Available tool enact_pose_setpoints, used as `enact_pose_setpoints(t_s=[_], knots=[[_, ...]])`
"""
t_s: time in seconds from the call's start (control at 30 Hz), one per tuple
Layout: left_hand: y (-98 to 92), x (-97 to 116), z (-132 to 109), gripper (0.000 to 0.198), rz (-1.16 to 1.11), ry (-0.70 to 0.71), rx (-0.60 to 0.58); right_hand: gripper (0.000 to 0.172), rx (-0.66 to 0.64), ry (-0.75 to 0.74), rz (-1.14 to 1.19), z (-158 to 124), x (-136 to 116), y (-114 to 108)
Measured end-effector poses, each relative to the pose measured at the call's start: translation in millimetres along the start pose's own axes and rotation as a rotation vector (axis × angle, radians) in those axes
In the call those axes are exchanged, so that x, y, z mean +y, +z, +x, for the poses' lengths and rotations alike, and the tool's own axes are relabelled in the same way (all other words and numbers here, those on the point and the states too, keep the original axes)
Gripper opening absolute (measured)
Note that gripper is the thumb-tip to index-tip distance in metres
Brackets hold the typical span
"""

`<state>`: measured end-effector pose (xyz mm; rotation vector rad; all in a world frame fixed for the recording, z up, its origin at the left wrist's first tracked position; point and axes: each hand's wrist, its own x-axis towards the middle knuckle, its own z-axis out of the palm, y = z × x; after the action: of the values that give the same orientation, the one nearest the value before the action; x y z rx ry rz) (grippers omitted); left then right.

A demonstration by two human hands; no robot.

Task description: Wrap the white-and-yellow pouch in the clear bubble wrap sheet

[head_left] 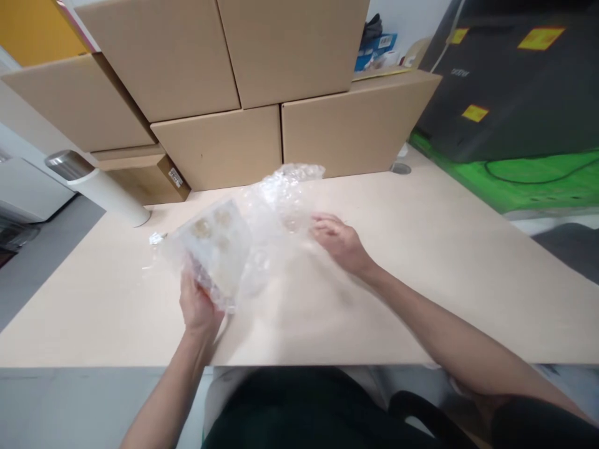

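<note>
My left hand (199, 300) grips a flat, whitish rectangular package (218, 240) with brownish patches on its face, held tilted above the table. Around its lower edge runs clear bubble wrap (276, 209), which spreads out to the right in a loose, crumpled sheet. At the sheet's right edge, the curled fingers of my right hand (337, 243) are closed on the wrap; motion blurs them a little. What the package contains cannot be made out.
Cardboard boxes (218, 149) are stacked along the back of the pale table (412, 312). A white bottle (110, 193) with a metal cap stands at the left, near a small crumpled scrap (156, 238). A dark machine (505, 93) rests on a green surface at the right.
</note>
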<state>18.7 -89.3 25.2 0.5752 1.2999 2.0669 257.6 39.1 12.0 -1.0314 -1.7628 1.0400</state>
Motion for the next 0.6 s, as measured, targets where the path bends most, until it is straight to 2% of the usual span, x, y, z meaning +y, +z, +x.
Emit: enact_pose_setpoints(t_s=[0.1,0.13,0.2,0.23,0.27,0.4,0.47,0.6], knots=[[-24.2,-5.4,-15.1,0.039,0.096,-0.026,0.046,0.064,-0.269,0.301,0.317,-7.2,-7.7,5.7],[-32.7,-6.9,-19.7,0.046,0.139,0.022,0.039,0.072,-0.339,0.369,0.393,-10.2,-9.5,8.6],[-47.8,-7.9,-27.4,0.072,0.258,0.198,-0.006,0.082,-0.438,0.428,0.472,-16.7,-11.9,15.1],[-53.7,-7.4,-30.4,0.082,0.344,0.307,-0.036,0.082,-0.477,0.430,0.482,-20.0,-12.6,18.1],[-58.1,-6.4,-33.0,0.083,0.449,0.412,-0.082,0.081,-0.512,0.424,0.481,-23.3,-13.0,20.7],[-58.7,-4.0,-40.5,0.038,0.805,0.685,-0.330,0.072,-0.607,0.328,0.472,-34.2,-16.6,24.8],[-52.0,-6.7,-43.8,0.033,0.826,0.767,-0.414,0.073,-0.625,0.247,0.534,-38.3,-21.8,23.6],[-37.9,-13.3,-50.7,0.044,0.800,0.856,-0.516,0.082,-0.582,0.200,0.614,-42.8,-37.8,20.5]])
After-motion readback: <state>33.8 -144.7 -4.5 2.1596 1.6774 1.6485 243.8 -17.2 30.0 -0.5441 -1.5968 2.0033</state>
